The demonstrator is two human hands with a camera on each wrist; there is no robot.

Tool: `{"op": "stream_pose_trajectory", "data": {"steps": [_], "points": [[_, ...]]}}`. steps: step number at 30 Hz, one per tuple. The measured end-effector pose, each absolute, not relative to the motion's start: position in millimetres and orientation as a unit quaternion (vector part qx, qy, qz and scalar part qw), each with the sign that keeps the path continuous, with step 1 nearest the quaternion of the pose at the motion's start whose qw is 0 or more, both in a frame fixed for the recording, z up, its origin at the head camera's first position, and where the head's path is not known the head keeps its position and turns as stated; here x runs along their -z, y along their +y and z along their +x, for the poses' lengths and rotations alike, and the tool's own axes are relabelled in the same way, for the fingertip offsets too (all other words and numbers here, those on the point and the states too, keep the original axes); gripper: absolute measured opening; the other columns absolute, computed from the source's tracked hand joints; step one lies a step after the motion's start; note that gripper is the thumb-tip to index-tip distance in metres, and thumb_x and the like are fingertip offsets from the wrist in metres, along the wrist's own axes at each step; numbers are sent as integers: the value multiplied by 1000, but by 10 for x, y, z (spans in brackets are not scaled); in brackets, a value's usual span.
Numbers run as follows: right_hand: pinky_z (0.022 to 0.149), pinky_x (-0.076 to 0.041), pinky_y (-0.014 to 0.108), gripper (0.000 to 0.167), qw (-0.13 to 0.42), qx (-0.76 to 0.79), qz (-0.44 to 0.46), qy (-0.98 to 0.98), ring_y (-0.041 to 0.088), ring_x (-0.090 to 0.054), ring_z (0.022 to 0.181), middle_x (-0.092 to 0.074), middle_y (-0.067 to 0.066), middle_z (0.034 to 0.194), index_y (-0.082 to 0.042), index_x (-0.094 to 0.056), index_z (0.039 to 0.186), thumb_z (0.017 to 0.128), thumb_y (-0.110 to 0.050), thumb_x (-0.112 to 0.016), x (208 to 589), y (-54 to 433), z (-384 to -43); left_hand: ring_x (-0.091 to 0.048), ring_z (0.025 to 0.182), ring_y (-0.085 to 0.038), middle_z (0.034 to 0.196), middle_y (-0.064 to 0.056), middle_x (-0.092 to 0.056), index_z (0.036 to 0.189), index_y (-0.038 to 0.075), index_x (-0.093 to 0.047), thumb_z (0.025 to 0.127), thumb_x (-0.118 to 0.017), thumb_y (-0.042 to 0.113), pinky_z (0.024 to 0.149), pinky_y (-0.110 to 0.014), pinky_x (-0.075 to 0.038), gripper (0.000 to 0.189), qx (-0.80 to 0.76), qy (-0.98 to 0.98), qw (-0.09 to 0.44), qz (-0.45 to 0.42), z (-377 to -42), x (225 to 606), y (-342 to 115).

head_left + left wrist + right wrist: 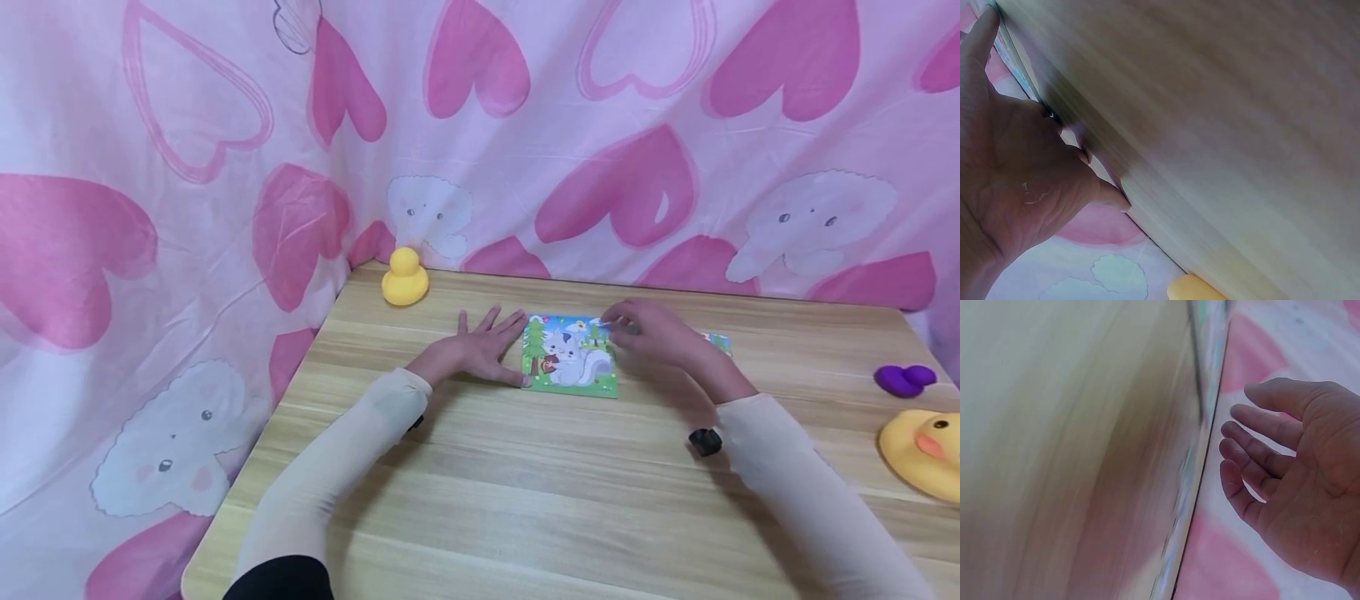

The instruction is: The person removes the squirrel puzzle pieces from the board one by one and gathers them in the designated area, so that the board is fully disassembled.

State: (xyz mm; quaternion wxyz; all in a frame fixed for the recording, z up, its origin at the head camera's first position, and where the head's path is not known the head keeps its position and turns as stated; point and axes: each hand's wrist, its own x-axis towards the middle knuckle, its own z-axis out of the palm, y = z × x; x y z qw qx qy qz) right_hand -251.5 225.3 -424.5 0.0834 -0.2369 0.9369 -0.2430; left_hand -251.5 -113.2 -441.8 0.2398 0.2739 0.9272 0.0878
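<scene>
A square picture board (573, 358) with a grey squirrel, trees and blue sky lies flat on the wooden table. Along its left edge rests my left hand (483, 348), fingers spread, thumb at the lower left corner; the left wrist view shows this hand (1029, 162) from the palm side. My right hand (652, 332) hovers by the board's upper right edge. Its fingers are loosely bent with nothing between them in the right wrist view, where the palm of that hand (1310, 481) shows. Behind the right wrist, a second colourful flat thing (720, 342) is mostly hidden.
A small yellow duck (405, 279) stands at the table's back left. Toward the right edge are a purple toy (903, 380) and a larger yellow duck (922, 454), cut off by the frame. A pink heart-patterned curtain (480, 150) hangs behind the wooden table (525, 500).
</scene>
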Motion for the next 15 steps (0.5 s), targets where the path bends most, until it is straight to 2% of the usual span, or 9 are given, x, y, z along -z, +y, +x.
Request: {"op": "stream_pose_trajectory", "data": {"steps": [9, 15], "points": [[109, -53, 58, 39, 98, 244, -266, 928, 35, -63, 127, -69, 12, 134, -9, -71, 134, 97, -20, -76, 4234, 1774, -2384, 20, 166, -30, 179, 12, 14, 171, 31, 8, 88, -59, 83, 121, -79, 16, 118, -88, 926, 246, 273, -2510, 4394, -1103], [105, -57, 54, 56, 100, 207, -273, 934, 32, -64, 124, -66, 14, 138, -8, -66, 142, 93, -29, -82, 4253, 1502, -2315, 18, 166, -32, 180, 11, 14, 171, 30, 9, 89, -58, 83, 121, -81, 14, 118, -84, 928, 239, 274, -2514, 4395, -1118]]}}
